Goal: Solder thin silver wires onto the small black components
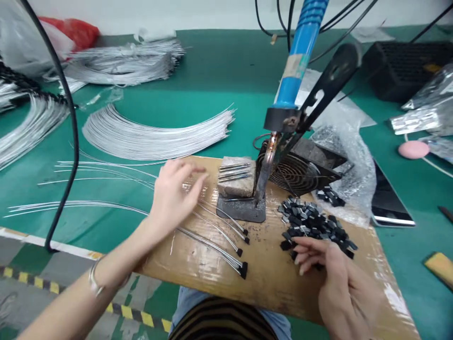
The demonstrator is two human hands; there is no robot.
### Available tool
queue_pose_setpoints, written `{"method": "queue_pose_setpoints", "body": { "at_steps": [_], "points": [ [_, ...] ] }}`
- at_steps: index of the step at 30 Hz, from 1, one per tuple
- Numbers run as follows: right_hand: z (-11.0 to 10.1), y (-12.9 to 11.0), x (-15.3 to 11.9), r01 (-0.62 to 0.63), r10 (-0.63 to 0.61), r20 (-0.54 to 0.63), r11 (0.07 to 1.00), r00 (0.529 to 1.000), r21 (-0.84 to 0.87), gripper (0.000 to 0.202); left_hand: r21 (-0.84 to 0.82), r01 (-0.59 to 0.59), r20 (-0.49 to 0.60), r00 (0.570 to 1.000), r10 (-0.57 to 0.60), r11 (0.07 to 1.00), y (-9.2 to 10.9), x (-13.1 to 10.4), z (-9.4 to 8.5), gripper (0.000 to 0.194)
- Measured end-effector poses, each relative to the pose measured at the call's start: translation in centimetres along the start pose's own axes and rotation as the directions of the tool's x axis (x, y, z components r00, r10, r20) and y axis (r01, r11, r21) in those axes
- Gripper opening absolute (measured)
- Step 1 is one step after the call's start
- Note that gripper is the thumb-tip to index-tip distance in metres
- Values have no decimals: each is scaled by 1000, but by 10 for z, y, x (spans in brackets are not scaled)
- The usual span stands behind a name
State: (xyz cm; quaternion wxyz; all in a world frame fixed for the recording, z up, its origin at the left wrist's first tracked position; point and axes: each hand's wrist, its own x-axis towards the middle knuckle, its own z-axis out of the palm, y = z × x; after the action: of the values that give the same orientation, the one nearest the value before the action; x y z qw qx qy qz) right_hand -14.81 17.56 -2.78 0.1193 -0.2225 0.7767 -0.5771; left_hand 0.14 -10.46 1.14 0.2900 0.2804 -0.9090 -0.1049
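My left hand [177, 191] is over the left part of the brown board, thumb and forefinger apart, above thin white wires [106, 204]. Several of these wires pass beneath it and end in small black connectors [242, 270] on the board. My right hand [339, 278] reaches to the near edge of a pile of small black pieces [314, 219]; its fingers are loosely bent, the thumb away from the forefinger's tip. No piece shows in its grasp. Between the hands stands a blue-handled soldering iron [299, 52], tip down, clamped in a black holder [329, 85].
A worn block [236, 186] bears several short metal rods beside the iron's tip. Behind it is a black round-grilled fan [295, 174]. Bundles of white wire [155, 134] lie on the green table [226, 61]. Bubble wrap [357, 174] and a dark tablet-like slab [389, 198] are right. A black cable [72, 118] hangs left.
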Motion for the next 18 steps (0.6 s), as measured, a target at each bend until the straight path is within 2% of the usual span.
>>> {"method": "queue_pose_setpoints", "body": {
  "at_steps": [4,6,8,10,14,18],
  "points": [
    [1,-2,-2,-92,92,-1,996,996,-8,51,89,36,21,999,-38,995,-52,51,32,7],
    [2,-2,-3,-117,117,-15,993,993,1,51,109,20,40,999,-24,994,-67,63,45,5],
    [2,-1,-2,-121,122,-25,993,992,14,51,106,-4,39,999,0,994,-73,67,52,9],
    [1,1,-1,-114,115,-24,993,993,23,52,85,-16,1,1000,16,996,-74,66,50,9],
    [1,2,1,-108,108,-1,994,994,11,55,11,-14,-110,994,15,1000,-66,58,33,7],
    [1,1,0,-71,71,-9,997,997,6,50,-65,4,-135,991,-13,998,-55,49,17,10]
  ]
}}
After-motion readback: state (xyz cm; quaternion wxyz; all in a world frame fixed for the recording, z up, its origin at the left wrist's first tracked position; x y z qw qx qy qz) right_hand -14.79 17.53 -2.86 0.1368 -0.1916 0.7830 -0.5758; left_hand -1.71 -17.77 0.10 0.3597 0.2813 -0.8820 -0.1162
